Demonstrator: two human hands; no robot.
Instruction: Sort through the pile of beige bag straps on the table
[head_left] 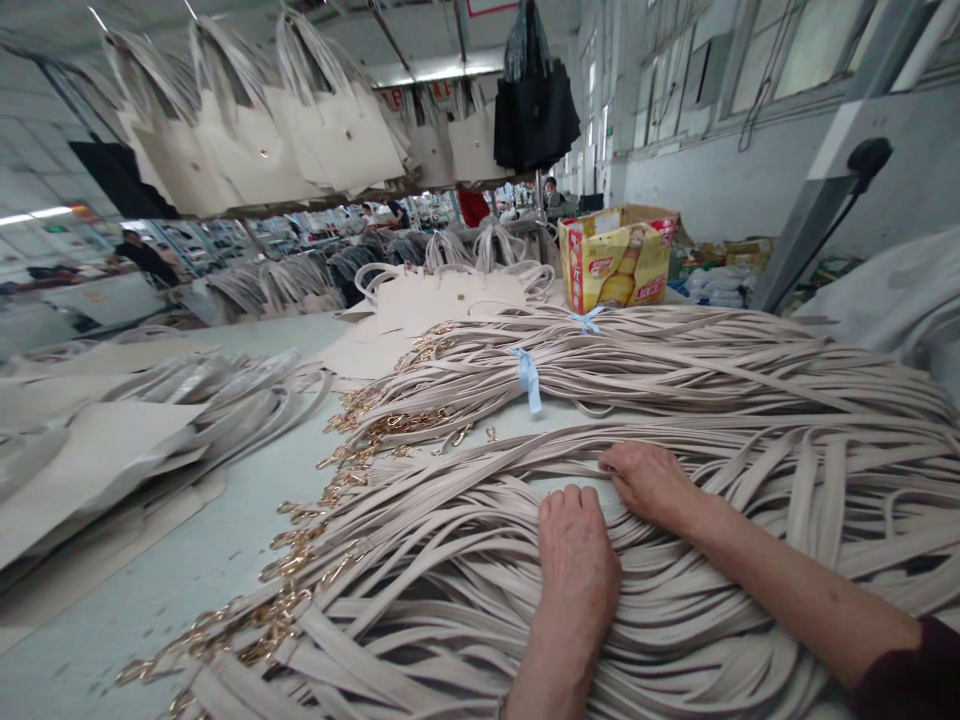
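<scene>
A large heap of long beige bag straps with gold snap hooks at their left ends covers the table before me. My left hand lies over the near straps, its fingers curled down around a bunch; the fingertips are hidden. Just beyond it to the right, my right hand is closed at the edge of another group of straps, its thumb side mostly out of sight. Behind my hands lie strap bundles tied with a light blue strip and a second blue tie.
Flat beige bag panels are piled on the pale green table at left. A yellow and red carton stands at the back. Beige bags and a black bag hang overhead. A grey metal post rises at right.
</scene>
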